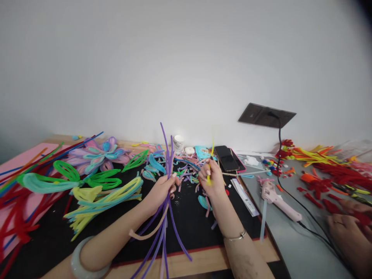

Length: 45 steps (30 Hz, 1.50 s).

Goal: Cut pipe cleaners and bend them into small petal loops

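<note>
My left hand (166, 186) is closed around a bundle of purple pipe cleaners (158, 244), with a pale pink one curling out below the wrist. The stems stick up above the fist and fan out beneath it. In my right hand (212, 179), the closed fingers hold a yellow pipe cleaner (213, 145), its tip pointing up. The two hands are apart, over a black mat (186, 217). Cut pipe cleaner pieces (190, 166) in pink, blue and green lie scattered behind and between them.
Left lie a pipe-cleaner flower (101, 153), green loops (104, 179) and a yellow-blue bundle (107, 205). Phones (226, 158) rest behind my right hand. A pink glue gun (279, 199) is on the grey table, its cord running to a wall socket (266, 115). Another person's hands (348, 228) are far right.
</note>
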### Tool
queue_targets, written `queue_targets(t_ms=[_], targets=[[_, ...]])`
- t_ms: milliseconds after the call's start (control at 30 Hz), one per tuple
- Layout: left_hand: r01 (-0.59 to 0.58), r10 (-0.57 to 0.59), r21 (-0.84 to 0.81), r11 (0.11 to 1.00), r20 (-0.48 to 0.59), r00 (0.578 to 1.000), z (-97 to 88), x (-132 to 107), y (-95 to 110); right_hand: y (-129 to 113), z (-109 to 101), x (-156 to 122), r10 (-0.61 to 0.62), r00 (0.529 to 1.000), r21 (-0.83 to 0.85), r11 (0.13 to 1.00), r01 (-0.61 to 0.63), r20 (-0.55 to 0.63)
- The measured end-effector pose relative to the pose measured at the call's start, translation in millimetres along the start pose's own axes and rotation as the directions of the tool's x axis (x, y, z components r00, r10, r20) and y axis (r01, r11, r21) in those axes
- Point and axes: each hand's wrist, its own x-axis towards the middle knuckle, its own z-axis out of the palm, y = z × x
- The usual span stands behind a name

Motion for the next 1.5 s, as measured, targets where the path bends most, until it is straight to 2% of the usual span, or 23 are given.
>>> queue_targets(t_ms=[100, 167, 233, 300, 367, 500, 667, 867, 1100, 1333, 1433, 1500], targets=[[-0.029, 0.027, -0.114, 0.993, -0.026, 0.999, -1.1, 1.6, 2.6, -6.4, -1.0, -0.8, 0.064, 0.996, 0.039, 0.997, -0.067, 0.069], [-0.06, 0.054, -0.165, 0.984, -0.043, 0.998, -0.6, 1.8, 4.6, -2.5, 1.1, -3.6, 0.172, 0.975, -0.066, 0.984, -0.164, 0.143], [-0.087, 0.077, -0.191, 0.978, -0.056, 0.995, -0.1, 1.6, 6.1, 7.1, 4.6, -7.2, 0.315, 0.928, -0.227, 0.936, -0.27, 0.198], [-0.109, 0.098, -0.178, 0.978, -0.07, 0.993, 0.1, 1.5, 7.0, 18.6, 7.9, -10.6, 0.427, 0.876, -0.356, 0.872, -0.335, 0.224], [-0.124, 0.114, -0.137, 0.983, -0.079, 0.99, 0.2, 1.5, 7.4, 28.0, 9.7, -13.0, 0.49, 0.841, -0.438, 0.824, -0.36, 0.231], [-0.142, 0.133, -0.085, 0.986, -0.1, 0.986, 0.4, 1.6, 7.4, 34.8, 9.8, -14.8, 0.535, 0.819, -0.517, 0.77, -0.373, 0.207], [-0.147, 0.14, -0.09, 0.985, -0.088, 0.986, -0.5, 2.6, 5.5, 35.2, 10.8, -17.3, 0.566, 0.795, -0.583, 0.73, -0.358, 0.22], [-0.143, 0.138, -0.064, 0.988, -0.079, 0.987, -2.0, 3.6, 1.8, 32.7, 15.6, -22.4, 0.637, 0.702, -0.673, 0.673, -0.306, 0.318], [-0.119, 0.119, -0.119, 0.986, -0.006, 0.993, -0.5, 1.9, 2.3, 32.3, 15.1, -22.2, 0.614, 0.726, -0.678, 0.678, -0.284, 0.311], [-0.097, 0.091, -0.139, 0.986, -0.049, 0.995, 1.6, -0.7, 4.7, 31.0, 17.7, -22.9, 0.637, 0.705, -0.777, 0.598, -0.196, 0.313], [-0.129, 0.108, -0.124, 0.984, -0.164, 0.981, 2.3, -0.9, 6.6, 29.9, 15.8, -24.0, 0.693, 0.652, -0.845, 0.514, -0.15, 0.306], [-0.136, 0.108, -0.145, 0.98, -0.187, 0.976, 2.5, -0.4, 7.3, 27.5, 14.1, -24.0, 0.715, 0.63, -0.879, 0.464, -0.107, 0.301]])
